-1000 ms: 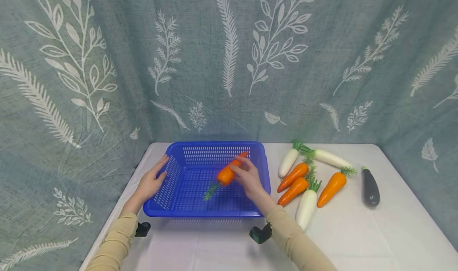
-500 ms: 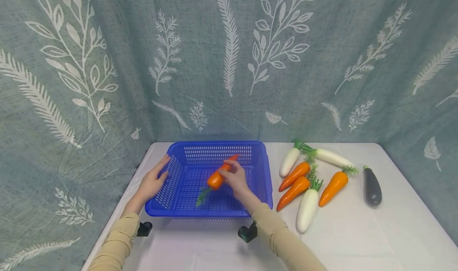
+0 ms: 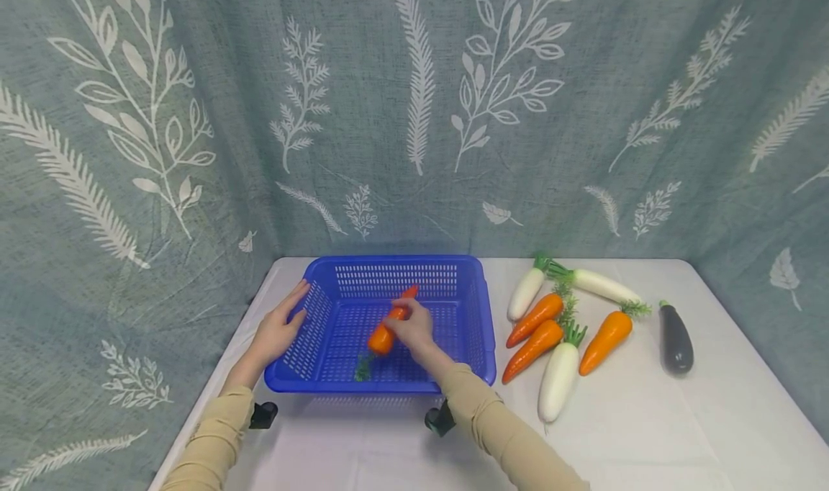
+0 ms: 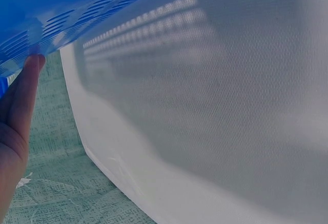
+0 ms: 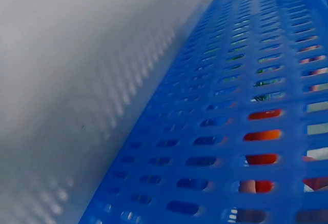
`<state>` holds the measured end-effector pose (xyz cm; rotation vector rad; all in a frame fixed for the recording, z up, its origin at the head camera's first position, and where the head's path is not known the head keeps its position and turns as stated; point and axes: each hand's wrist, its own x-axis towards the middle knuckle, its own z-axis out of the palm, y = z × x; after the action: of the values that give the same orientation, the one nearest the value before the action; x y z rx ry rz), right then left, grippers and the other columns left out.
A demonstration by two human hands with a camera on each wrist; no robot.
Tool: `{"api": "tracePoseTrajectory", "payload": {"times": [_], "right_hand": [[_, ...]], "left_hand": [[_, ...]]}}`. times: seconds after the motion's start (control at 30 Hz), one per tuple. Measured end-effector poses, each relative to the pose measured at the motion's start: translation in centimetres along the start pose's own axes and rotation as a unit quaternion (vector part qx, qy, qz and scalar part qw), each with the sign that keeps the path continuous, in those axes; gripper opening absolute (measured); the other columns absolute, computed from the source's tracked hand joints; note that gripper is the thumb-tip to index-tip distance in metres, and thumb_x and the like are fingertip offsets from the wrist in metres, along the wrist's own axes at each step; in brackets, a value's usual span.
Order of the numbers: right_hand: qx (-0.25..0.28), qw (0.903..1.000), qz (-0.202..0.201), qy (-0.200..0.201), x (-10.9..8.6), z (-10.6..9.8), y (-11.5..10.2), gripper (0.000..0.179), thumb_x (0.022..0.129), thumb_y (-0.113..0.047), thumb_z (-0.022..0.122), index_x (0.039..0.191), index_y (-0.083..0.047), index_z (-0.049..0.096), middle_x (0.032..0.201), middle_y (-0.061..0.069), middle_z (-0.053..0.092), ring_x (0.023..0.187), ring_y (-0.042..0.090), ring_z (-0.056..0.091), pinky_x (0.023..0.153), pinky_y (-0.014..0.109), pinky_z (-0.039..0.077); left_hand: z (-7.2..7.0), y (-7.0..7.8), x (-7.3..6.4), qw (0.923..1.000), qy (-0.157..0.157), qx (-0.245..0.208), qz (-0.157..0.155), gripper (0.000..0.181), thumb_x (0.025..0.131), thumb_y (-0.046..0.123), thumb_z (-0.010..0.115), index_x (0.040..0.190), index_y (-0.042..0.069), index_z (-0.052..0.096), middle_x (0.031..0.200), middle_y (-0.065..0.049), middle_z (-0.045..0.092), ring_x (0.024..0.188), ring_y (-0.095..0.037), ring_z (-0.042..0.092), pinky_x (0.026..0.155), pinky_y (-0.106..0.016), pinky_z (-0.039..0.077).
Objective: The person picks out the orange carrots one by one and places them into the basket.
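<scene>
"Where's the glossy, tapered orange carrot with feathery green leaves [image 3: 382, 341]?"

"Inside the rectangular blue plastic basket with slotted walls [image 3: 378, 388], leaves toward its near side, tip toward its far wall. Whether it touches the basket's floor, I can't tell."

"And the hands?"

"The right hand [image 3: 414, 325] pinches the carrot between thumb and fingers. The left hand [image 3: 275, 336], fingers extended and thumb apart, rests against the basket's left side."

"What could go wrong?"

"An early release, I'd guess: that smooth skin could slip and roll across the basket. The leaves might snag in its slots, too."

"Anything beyond?"

"Right of the basket, on the white-covered bench [image 3: 615, 433]: three more orange carrots [image 3: 605, 343], three long white radishes [image 3: 559, 383] and, farthest out, a dark, glossy eggplant [image 3: 676, 340]."
</scene>
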<state>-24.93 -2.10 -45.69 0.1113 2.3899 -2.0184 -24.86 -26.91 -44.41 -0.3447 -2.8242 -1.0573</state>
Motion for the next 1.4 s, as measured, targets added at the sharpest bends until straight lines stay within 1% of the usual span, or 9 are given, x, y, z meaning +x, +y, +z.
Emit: {"api": "tracePoseTrajectory", "payload": {"times": [0.23,0.67,0.8,0.83,0.93,1.03,1.07,1.2,1.4], "right_hand": [[-0.052,0.9985,0.012,-0.007,0.2,0.2,0.2,0.035,0.073,0.002,0.07,0.109,0.002,0.065,0.109,0.025,0.064,0.098,0.034,0.063,0.077,0.035,0.058],[-0.083,0.993,0.071,-0.045,0.1,0.1,0.0,0.04,0.074,0.002,0.071,0.114,0.001,0.065,0.112,0.02,0.064,0.101,0.03,0.061,0.082,0.033,0.056],[-0.088,0.9923,0.072,-0.048,1.2,0.5,1.7,0.04,0.073,-0.003,0.076,0.112,-0.003,0.067,0.11,0.017,0.065,0.099,0.028,0.062,0.084,0.034,0.055],[-0.085,0.9942,0.049,-0.045,2.0,0.8,3.2,0.038,0.072,-0.009,0.078,0.108,-0.006,0.069,0.105,0.014,0.066,0.094,0.024,0.062,0.08,0.03,0.055],[-0.096,0.9939,0.035,-0.04,2.7,1.0,4.2,0.039,0.069,-0.014,0.082,0.106,-0.008,0.07,0.103,0.011,0.066,0.091,0.022,0.061,0.078,0.028,0.055],[-0.088,0.9945,0.042,-0.038,2.0,0.7,3.3,0.04,0.07,-0.012,0.081,0.108,-0.005,0.068,0.106,0.014,0.066,0.095,0.025,0.061,0.079,0.03,0.055],[-0.089,0.9931,0.065,-0.04,1.1,0.4,1.8,0.042,0.071,-0.006,0.079,0.111,-0.002,0.067,0.11,0.018,0.064,0.099,0.029,0.06,0.082,0.034,0.055],[-0.09,0.9935,0.054,-0.044,-0.2,0.1,0.6,0.041,0.073,-0.001,0.075,0.113,0.004,0.063,0.109,0.021,0.063,0.097,0.03,0.061,0.081,0.035,0.055],[-0.114,0.9908,0.027,-0.067,-0.4,0.1,0.5,0.043,0.071,0.004,0.075,0.112,0.005,0.063,0.108,0.021,0.064,0.099,0.031,0.061,0.087,0.036,0.053]], "left_hand": [[-0.2,0.1,-0.1,1.0,0.0,0.004,-0.005,0.048,0.098,0.004,0.042,0.146,-0.001,0.032,0.155,-0.019,0.024,0.14,-0.044,0.025,0.113,-0.058,0.023],[-0.3,0.2,0.0,1.0,0.002,0.003,0.0,0.048,0.098,0.005,0.042,0.146,-0.001,0.032,0.155,-0.019,0.024,0.14,-0.044,0.026,0.113,-0.058,0.023],[-0.2,0.2,0.0,1.0,0.002,0.005,0.002,0.048,0.098,0.005,0.042,0.145,-0.002,0.033,0.155,-0.02,0.025,0.14,-0.044,0.026,0.113,-0.058,0.023],[-0.2,0.1,0.0,1.0,0.001,0.004,0.001,0.048,0.098,0.005,0.042,0.145,-0.002,0.033,0.155,-0.02,0.025,0.14,-0.044,0.026,0.113,-0.058,0.023],[-0.2,0.1,0.0,1.0,0.001,0.004,0.0,0.048,0.098,0.005,0.042,0.145,-0.002,0.033,0.155,-0.02,0.025,0.14,-0.044,0.026,0.114,-0.057,0.022],[-0.2,0.0,0.1,1.0,0.0,0.003,-0.002,0.048,0.099,0.005,0.042,0.146,-0.001,0.032,0.155,-0.019,0.025,0.14,-0.043,0.026,0.114,-0.057,0.022],[-0.1,-0.1,0.1,1.0,0.001,0.004,-0.001,0.048,0.098,0.005,0.042,0.145,-0.001,0.033,0.155,-0.02,0.025,0.14,-0.043,0.026,0.114,-0.057,0.022],[0.0,-0.3,0.0,1.0,0.005,0.004,0.004,0.048,0.098,0.004,0.042,0.145,-0.002,0.033,0.154,-0.02,0.026,0.139,-0.044,0.027,0.113,-0.057,0.024],[0.0,-0.3,-0.1,0.9999,0.007,0.005,0.005,0.048,0.098,0.004,0.043,0.145,-0.002,0.033,0.154,-0.02,0.026,0.139,-0.044,0.028,0.112,-0.058,0.024]]}}
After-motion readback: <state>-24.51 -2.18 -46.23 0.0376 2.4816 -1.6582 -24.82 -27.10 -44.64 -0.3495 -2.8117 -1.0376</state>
